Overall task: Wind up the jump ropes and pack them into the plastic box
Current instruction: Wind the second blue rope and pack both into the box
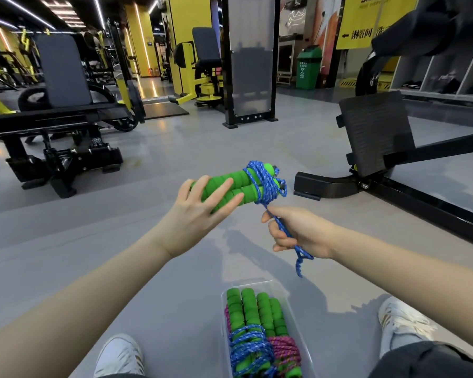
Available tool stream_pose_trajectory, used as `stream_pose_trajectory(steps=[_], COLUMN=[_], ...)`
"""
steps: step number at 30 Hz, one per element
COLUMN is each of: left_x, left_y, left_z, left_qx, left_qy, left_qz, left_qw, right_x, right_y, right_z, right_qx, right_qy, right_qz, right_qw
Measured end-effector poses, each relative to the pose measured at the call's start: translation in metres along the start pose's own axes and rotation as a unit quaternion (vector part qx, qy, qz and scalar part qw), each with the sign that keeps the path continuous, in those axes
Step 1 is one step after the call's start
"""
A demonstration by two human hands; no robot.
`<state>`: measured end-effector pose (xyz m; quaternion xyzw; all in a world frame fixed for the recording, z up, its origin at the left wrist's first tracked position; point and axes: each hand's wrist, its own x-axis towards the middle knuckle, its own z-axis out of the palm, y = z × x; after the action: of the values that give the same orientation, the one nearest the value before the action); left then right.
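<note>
My left hand grips the two green foam handles of a jump rope, held side by side in the air. Blue rope is wound several times around the far ends of the handles. My right hand is closed on the loose blue rope tail, which runs taut from the coil and dangles below my fist. Directly below, between my feet, a clear plastic box on the floor holds two wound ropes with green handles, one blue and one pink.
I sit on a grey gym floor with my white sneakers on either side of the box. A black machine with a footplate stands close at the right, another machine at the left.
</note>
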<state>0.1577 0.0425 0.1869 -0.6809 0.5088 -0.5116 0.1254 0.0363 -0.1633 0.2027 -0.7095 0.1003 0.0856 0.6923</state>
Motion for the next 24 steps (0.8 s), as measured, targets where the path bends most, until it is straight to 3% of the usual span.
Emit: stream_pose_trajectory(steps=[3, 7, 11, 14, 20, 24], left_x=[0.001, 0.000, -0.006, -0.015, -0.009, 0.012], left_y=[0.000, -0.003, 0.000, 0.003, 0.024, 0.053], left_z=[-0.001, -0.001, 0.002, 0.002, -0.016, -0.032], left_qx=[0.012, 0.023, 0.010, -0.008, -0.085, -0.145], left_qy=[-0.031, -0.091, -0.117, -0.097, 0.023, 0.088], left_qz=[-0.013, -0.017, 0.052, 0.111, 0.163, 0.154], left_qw=[0.999, 0.995, 0.992, 0.989, 0.983, 0.973], right_x=[-0.008, -0.015, -0.018, -0.014, -0.010, -0.006], right_y=[-0.007, -0.027, -0.052, -0.061, -0.048, -0.043], right_z=[0.007, 0.006, 0.000, -0.020, -0.054, -0.055], right_qx=[-0.120, -0.311, -0.448, -0.487, -0.423, -0.305], right_qy=[-0.041, -0.064, 0.000, 0.075, 0.119, 0.097], right_qz=[0.026, 0.012, -0.066, -0.142, -0.156, -0.152], right_qw=[0.992, 0.948, 0.892, 0.859, 0.884, 0.935])
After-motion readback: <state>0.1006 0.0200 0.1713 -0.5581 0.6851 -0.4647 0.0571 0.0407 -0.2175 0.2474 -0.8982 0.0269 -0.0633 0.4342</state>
